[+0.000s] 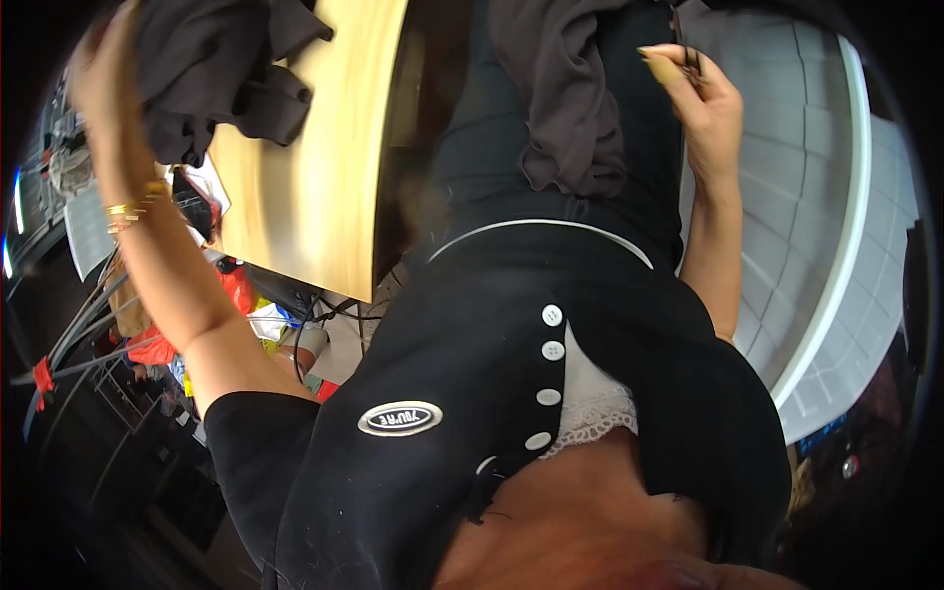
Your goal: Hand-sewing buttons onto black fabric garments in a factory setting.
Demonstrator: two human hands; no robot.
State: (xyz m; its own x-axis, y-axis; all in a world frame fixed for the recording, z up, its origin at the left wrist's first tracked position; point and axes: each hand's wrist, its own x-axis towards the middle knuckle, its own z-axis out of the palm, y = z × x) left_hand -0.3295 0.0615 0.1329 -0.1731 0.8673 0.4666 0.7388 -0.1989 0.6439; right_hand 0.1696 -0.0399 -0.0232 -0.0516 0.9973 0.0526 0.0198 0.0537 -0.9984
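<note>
Currently, the left hand [104, 84] is blurred at far left, beside dark cloth [221, 74] over the wooden surface [324, 187]; I cannot tell whether its grip holds any. The right hand [710, 103], grip narrow, holds a small dark object [692, 65], right of more dark cloth [568, 108] on the lap [472, 138].

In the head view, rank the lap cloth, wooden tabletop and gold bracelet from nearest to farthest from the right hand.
From the right hand:
1. Lap cloth: just to its left.
2. Wooden tabletop: farther left, beyond the lap.
3. Gold bracelet: far left, on the left wrist.
</note>
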